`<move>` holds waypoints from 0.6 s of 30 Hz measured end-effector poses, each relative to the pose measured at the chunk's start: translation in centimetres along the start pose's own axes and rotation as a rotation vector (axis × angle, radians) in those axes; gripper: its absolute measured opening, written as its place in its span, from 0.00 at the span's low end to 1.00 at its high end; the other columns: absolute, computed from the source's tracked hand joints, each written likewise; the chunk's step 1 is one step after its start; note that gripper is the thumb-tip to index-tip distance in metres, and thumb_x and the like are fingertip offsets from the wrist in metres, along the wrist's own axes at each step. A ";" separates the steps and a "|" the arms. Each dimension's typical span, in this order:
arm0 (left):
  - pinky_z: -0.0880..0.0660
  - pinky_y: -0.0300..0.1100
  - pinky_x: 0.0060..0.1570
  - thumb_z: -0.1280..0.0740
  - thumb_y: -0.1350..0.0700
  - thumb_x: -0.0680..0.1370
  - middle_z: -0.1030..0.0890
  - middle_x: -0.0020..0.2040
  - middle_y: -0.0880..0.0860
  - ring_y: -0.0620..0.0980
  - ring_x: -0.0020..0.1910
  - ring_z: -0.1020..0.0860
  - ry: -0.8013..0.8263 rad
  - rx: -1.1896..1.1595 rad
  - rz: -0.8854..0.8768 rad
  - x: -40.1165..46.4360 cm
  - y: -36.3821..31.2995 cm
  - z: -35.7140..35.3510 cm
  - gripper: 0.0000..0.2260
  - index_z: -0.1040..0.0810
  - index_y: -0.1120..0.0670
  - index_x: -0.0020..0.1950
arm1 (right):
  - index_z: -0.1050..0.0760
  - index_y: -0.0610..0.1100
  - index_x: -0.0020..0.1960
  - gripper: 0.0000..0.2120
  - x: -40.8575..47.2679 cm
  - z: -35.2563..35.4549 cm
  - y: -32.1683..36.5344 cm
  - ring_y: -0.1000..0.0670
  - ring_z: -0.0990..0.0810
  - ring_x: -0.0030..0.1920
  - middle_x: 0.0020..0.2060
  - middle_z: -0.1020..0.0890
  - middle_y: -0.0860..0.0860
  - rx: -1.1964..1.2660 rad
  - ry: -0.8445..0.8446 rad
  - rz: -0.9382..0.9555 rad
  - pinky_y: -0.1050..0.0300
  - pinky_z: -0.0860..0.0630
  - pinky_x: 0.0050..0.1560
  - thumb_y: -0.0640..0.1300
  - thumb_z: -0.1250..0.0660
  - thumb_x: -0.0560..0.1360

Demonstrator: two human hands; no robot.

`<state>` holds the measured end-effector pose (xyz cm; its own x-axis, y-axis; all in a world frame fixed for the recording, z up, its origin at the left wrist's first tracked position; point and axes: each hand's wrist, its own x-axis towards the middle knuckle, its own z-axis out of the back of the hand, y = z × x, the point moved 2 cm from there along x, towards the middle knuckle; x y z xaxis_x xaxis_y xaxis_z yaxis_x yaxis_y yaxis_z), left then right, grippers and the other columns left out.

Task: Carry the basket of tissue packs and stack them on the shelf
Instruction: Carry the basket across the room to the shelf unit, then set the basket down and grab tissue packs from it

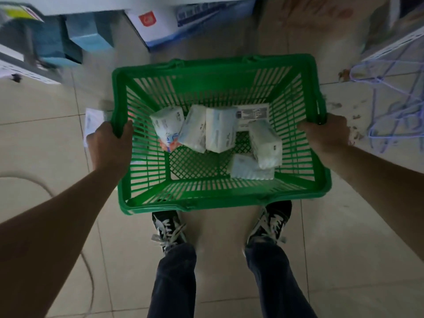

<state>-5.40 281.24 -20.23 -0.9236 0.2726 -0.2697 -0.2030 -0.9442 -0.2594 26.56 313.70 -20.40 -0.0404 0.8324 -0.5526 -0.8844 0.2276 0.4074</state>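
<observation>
Carry step: left hand [110,143] & right hand [325,136] curled round green basket [218,203] side rims, tissue packs [220,131] loose inside; next needs basket set down nr shelf, far side

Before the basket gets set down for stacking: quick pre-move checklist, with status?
1. Left hand grips the basket rim: ok.
2. Right hand grips the opposite rim: ok.
3. Packs all inside the basket, none over the rim: ok.
4. Packs lying tidy for picking: not ok, they are jumbled and tilted.
5. Floor just ahead of the shoes free: cannot tell, the basket hides it.
6. Free space on the target shelf: cannot tell, surroundings are blurred.
</observation>
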 end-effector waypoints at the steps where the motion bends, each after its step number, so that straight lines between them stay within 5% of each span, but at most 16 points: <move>1: 0.39 0.48 0.41 0.39 0.42 0.82 0.31 0.30 0.55 0.60 0.41 0.29 -0.001 -0.008 -0.002 0.4 0.2 -0.6 0.22 0.28 0.60 0.40 | 0.24 0.47 0.37 0.10 0.2 -0.6 -0.1 0.47 0.24 0.31 0.31 0.23 0.49 -0.005 -0.004 -0.003 0.52 0.23 0.36 0.51 0.25 0.70; 8: 0.34 0.53 0.45 0.39 0.45 0.83 0.22 0.47 0.70 0.65 0.46 0.27 -0.061 -0.098 0.093 0.2 1.1 -3.6 0.21 0.27 0.65 0.51 | 0.27 0.50 0.35 0.12 0.5 -4.3 -0.9 0.47 0.25 0.29 0.29 0.24 0.51 0.030 -0.030 -0.045 0.57 0.31 0.32 0.54 0.30 0.72; 14: 0.39 0.49 0.45 0.40 0.46 0.84 0.25 0.45 0.64 0.58 0.45 0.32 0.009 -0.139 0.123 0.3 0.6 -3.0 0.21 0.27 0.66 0.53 | 0.29 0.49 0.33 0.14 0.7 -3.9 -0.9 0.48 0.25 0.29 0.28 0.25 0.52 0.020 0.016 -0.017 0.56 0.29 0.32 0.51 0.29 0.73; 16: 0.39 0.48 0.46 0.39 0.46 0.84 0.26 0.44 0.62 0.56 0.45 0.34 0.033 -0.156 0.150 0.4 0.4 -2.6 0.21 0.25 0.66 0.52 | 0.25 0.50 0.41 0.09 0.6 -3.7 -0.8 0.48 0.21 0.36 0.34 0.22 0.54 -0.010 0.019 -0.015 0.54 0.23 0.37 0.53 0.27 0.72; 18: 0.38 0.48 0.47 0.39 0.45 0.84 0.25 0.43 0.61 0.59 0.45 0.31 0.051 -0.175 0.184 0.3 0.5 -2.6 0.22 0.24 0.66 0.52 | 0.24 0.48 0.57 0.17 0.4 -3.5 -0.8 0.49 0.21 0.40 0.41 0.21 0.54 -0.017 0.021 -0.024 0.55 0.24 0.40 0.55 0.27 0.73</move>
<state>-4.94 281.34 -22.86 -0.9213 0.1123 -0.3723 0.0305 -0.9336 -0.3570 25.60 312.06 -23.45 -0.0283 0.8161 -0.5772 -0.8930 0.2388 0.3815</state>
